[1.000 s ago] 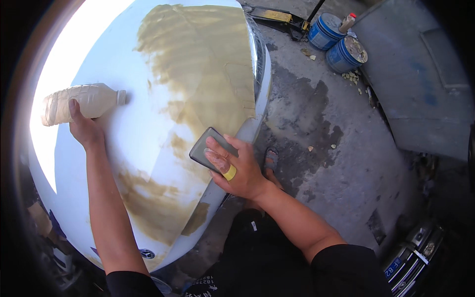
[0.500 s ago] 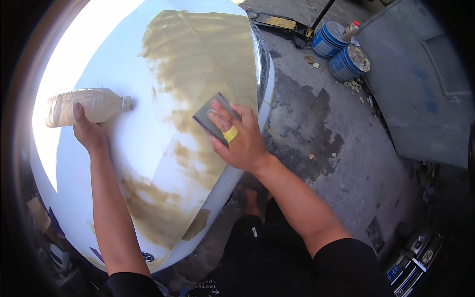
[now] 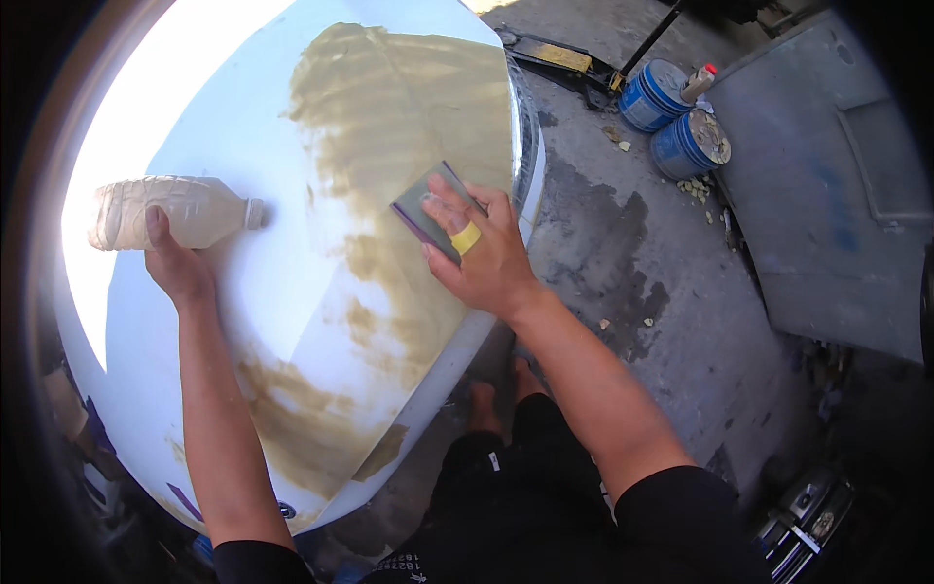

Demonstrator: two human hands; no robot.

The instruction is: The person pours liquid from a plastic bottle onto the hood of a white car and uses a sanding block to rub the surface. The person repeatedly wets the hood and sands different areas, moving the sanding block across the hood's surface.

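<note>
My left hand [image 3: 175, 258] is closed around a clear plastic bottle [image 3: 199, 209] of cloudy liquid, lying sideways with its neck to the right. My right hand [image 3: 482, 234] grips a flat grey-green sanding block [image 3: 428, 206] with a purplish edge, fingers spread over its top; its underside is hidden. A yellow band wraps one finger. Beneath both hands lies a white car hood [image 3: 258, 282]. Large smeared patches of tan filler [image 3: 409, 107] cover its right side, and the block is over this patch.
A headlight [image 3: 526, 127] edges the hood. Beyond it, a floor jack [image 3: 555, 54] and two blue buckets [image 3: 654, 95] stand on the wet-stained concrete floor [image 3: 593, 253]. A large grey panel [image 3: 817, 195] is at the right, and a car grille part [image 3: 803, 526] lies lower right.
My right hand and the sanding block have shifted slightly up and to the right. The left hand still holds the bottle in nearly the same place. The view has turned a little.
</note>
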